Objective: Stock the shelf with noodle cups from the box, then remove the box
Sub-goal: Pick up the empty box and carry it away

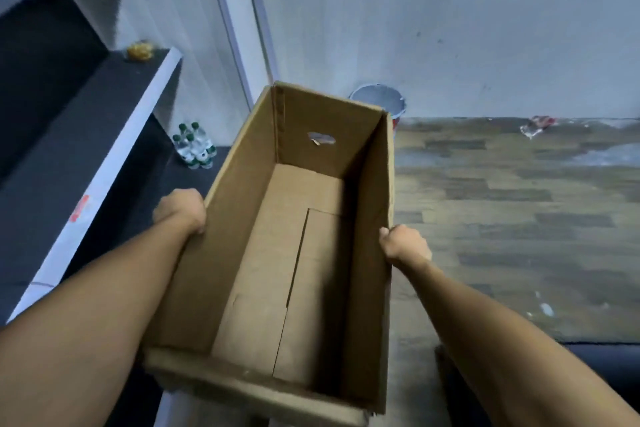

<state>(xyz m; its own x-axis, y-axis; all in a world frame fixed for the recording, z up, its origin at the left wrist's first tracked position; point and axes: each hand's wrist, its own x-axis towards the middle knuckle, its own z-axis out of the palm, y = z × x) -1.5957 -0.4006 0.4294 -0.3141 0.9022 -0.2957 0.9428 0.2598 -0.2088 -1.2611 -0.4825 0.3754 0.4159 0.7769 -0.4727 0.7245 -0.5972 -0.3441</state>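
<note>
The cardboard box (239, 236) sits at the middle of the view, open top facing the camera. Its long axis runs from 6 o'clock up toward 12 o'clock, and its bare floor flaps and a hand-hole in the far end wall are showing. The left hand (181, 211) holds the long left wall at the box's 9 o'clock. The thumb lies by the rim and the fingers curl down the outer face, so their tips are hidden. The right hand (405, 244) grips the top edge of the long right wall at the box's 3 o'clock, with the thumb hooked over the rim and the fingers wrapped down the outside. Both forearms reach in from the lower corners of the view. What is under the box's near end cannot be made out. At 9 o'clock from the box runs the shelf (112, 156), with dark boards and a white front edge. A yellow packet (140, 50) lies on it toward 11 o'clock. A wrapped pack of water bottles (194, 146) stands on a lower level just beside the box's far left corner. Behind the far end, at 12 o'clock, a pale bucket (379, 100) stands against the wall (450, 28). The wood-pattern floor (519, 201) spreads out at 3 o'clock, and a crumpled wrapper (538, 125) lies at 2 o'clock where the floor meets the wall.
</note>
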